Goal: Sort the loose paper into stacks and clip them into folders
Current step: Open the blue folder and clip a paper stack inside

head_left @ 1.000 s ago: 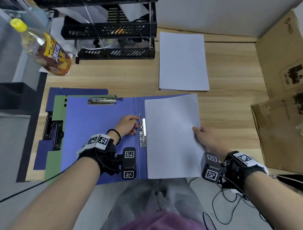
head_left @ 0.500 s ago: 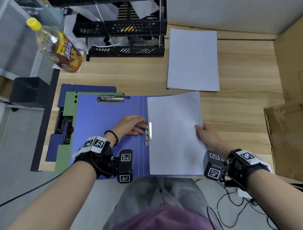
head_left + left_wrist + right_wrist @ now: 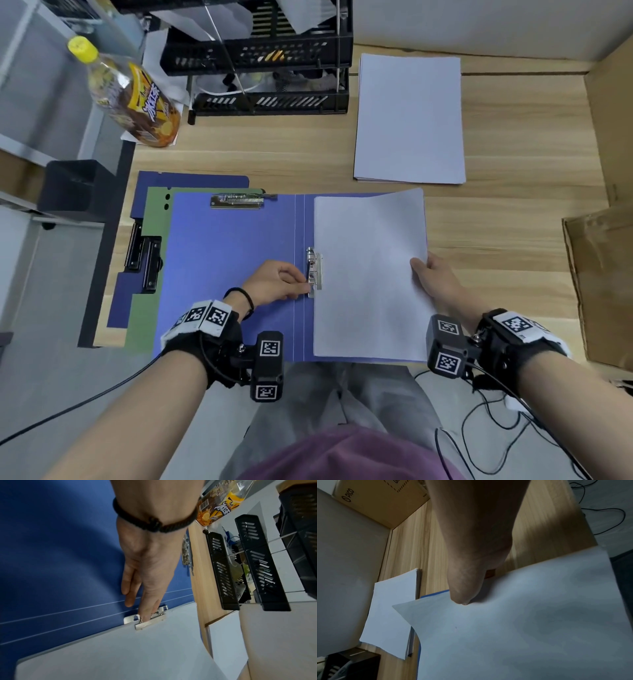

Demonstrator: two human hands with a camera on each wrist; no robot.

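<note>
An open blue folder (image 3: 233,260) lies flat at the desk's front edge. White paper (image 3: 370,274) covers its right half, its left edge under the metal clip (image 3: 314,271) by the spine. My left hand (image 3: 274,281) has its fingertips on the clip's lever (image 3: 149,616). My right hand (image 3: 436,277) pinches the paper's right edge, thumb on top (image 3: 462,596), and that edge is lifted a little. A second stack of white paper (image 3: 409,120) lies on the desk behind the folder.
A green folder (image 3: 154,219) and another blue one (image 3: 191,180) with black clips lie under the open folder at left. Black letter trays (image 3: 267,68) and a drink bottle (image 3: 133,96) stand at the back left. Cardboard boxes (image 3: 603,274) line the right side.
My left hand has slid down along the clip and its fingers have curled onto the lever. The right hand still holds the paper's right edge. The camera view shifted.
</note>
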